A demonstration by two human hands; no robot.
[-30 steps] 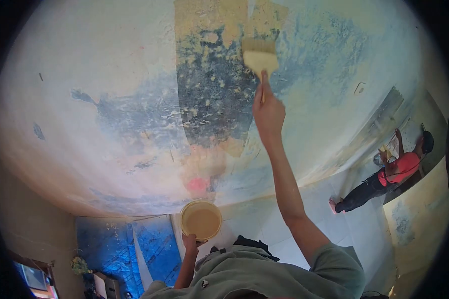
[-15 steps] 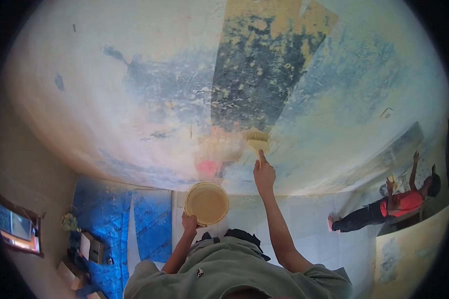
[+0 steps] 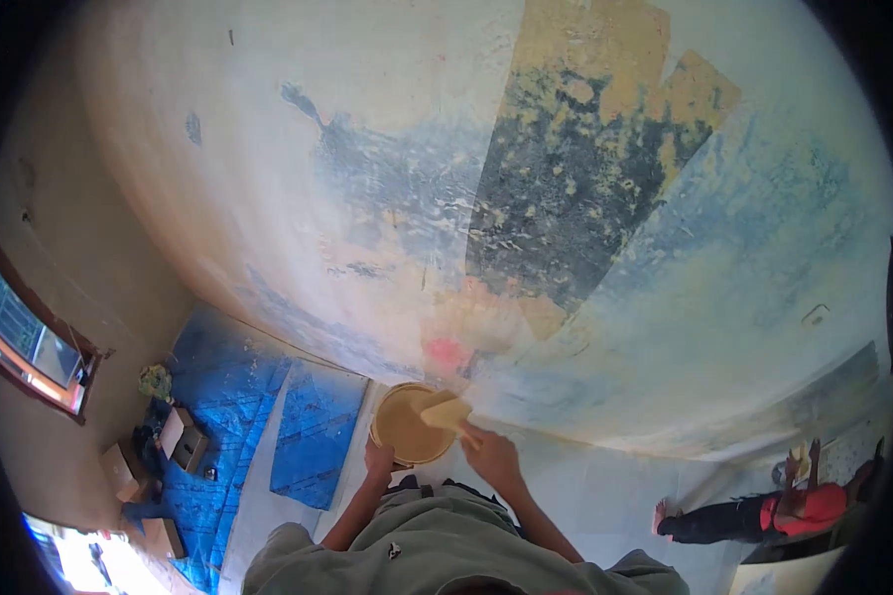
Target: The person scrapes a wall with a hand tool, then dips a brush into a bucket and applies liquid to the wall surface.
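Note:
My left hand [image 3: 379,459] grips the rim of a round tan bucket [image 3: 391,444] held in front of my waist. My right hand [image 3: 491,457] is closed round the handle of a wide paintbrush [image 3: 446,412]. The bristles point left and overlap the bucket's opening in this view. Tan liquid shows inside the bucket. Ahead stands a pale wall [image 3: 387,297] with peeling, stained patches. A darker, wet-looking area [image 3: 566,188] runs across it, black mottling below and tan above.
A person in a red top [image 3: 812,508] stands by the wall at the right with arms raised. Blue sheeting [image 3: 228,397] covers floor at the left, with cardboard boxes [image 3: 184,441] on it. A window [image 3: 30,327] is in the left wall.
My right hand has brought the brush down from the wall to the bucket. The view has turned, so the wall appears shifted right. The bucket stays in my left hand.

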